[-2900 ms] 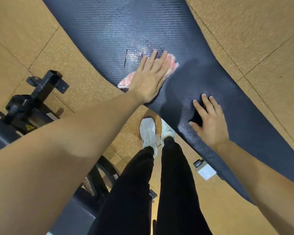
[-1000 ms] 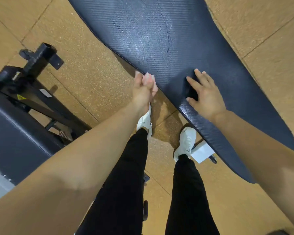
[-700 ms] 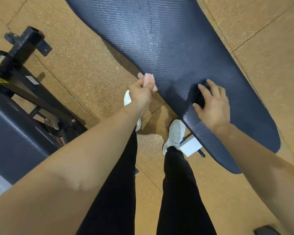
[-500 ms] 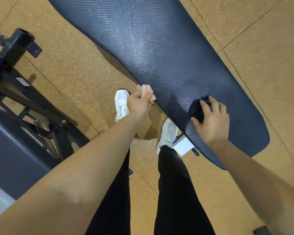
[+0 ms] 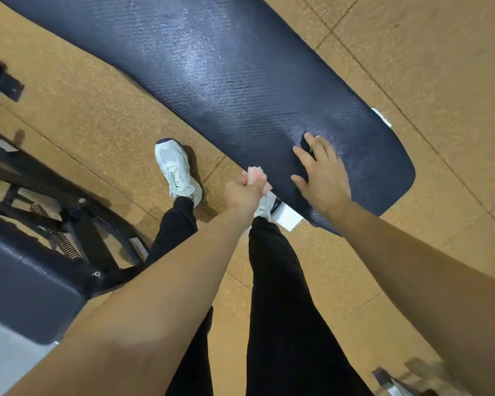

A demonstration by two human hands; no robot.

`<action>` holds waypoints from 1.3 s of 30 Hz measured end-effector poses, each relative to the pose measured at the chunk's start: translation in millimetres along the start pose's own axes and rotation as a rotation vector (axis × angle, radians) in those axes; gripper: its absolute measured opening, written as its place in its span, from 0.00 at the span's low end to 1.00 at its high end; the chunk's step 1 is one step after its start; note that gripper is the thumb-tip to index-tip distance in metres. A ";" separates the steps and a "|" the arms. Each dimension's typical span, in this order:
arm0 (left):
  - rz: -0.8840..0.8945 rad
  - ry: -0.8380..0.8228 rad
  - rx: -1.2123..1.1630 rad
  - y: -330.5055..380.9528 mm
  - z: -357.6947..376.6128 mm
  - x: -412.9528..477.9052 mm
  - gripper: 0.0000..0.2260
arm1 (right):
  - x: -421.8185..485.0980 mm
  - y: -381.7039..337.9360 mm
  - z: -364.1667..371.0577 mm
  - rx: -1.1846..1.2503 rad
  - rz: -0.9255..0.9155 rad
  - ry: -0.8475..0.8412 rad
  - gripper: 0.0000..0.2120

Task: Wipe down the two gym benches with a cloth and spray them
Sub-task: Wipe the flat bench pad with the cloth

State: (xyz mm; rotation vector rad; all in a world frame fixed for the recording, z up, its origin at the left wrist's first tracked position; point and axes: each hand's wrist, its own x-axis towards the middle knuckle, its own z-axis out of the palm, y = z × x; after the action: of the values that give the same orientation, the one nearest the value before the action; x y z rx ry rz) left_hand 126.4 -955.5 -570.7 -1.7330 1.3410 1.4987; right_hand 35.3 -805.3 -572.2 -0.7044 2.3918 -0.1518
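Note:
A long dark blue padded gym bench [image 5: 240,81] runs from the top left to the right, its surface shiny and wet in streaks. My left hand [image 5: 245,192] grips a bunched pink and white cloth [image 5: 255,177] against the bench's near edge. My right hand [image 5: 322,170] rests flat on the pad close to its end, fingers spread and straight. A second dark bench [image 5: 26,295] shows at the lower left. No spray bottle is visible.
The black metal frame and springs [image 5: 63,230] of the second bench stand at the left. My legs and white shoes [image 5: 177,170] are between the benches on the cork-coloured floor [image 5: 440,67]. A white foot cap [image 5: 287,218] sticks out under the bench.
My left hand went from wiping flat on the pad to gripping the bunched cloth at the near edge and slid along it toward the bench's end. My right hand stayed flat on the pad.

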 end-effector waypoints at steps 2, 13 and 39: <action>-0.006 -0.013 0.030 -5.0 7.2 -9.4 0.09 | -9.4 14.0 1.6 0.075 -0.014 0.030 0.27; -0.244 -0.110 -0.077 -35.9 44.5 -29.1 0.20 | -102.1 76.8 42.6 0.125 0.207 0.119 0.27; 0.059 -0.117 0.483 -2.9 6.3 -13.0 0.09 | -97.8 -43.2 89.2 2.015 1.386 0.214 0.16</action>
State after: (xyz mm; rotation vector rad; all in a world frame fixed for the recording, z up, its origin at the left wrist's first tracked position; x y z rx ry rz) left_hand 127.1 -944.4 -561.1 -1.2924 1.5467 1.1588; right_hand 172.9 -785.2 -577.9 1.7309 1.1573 -1.5510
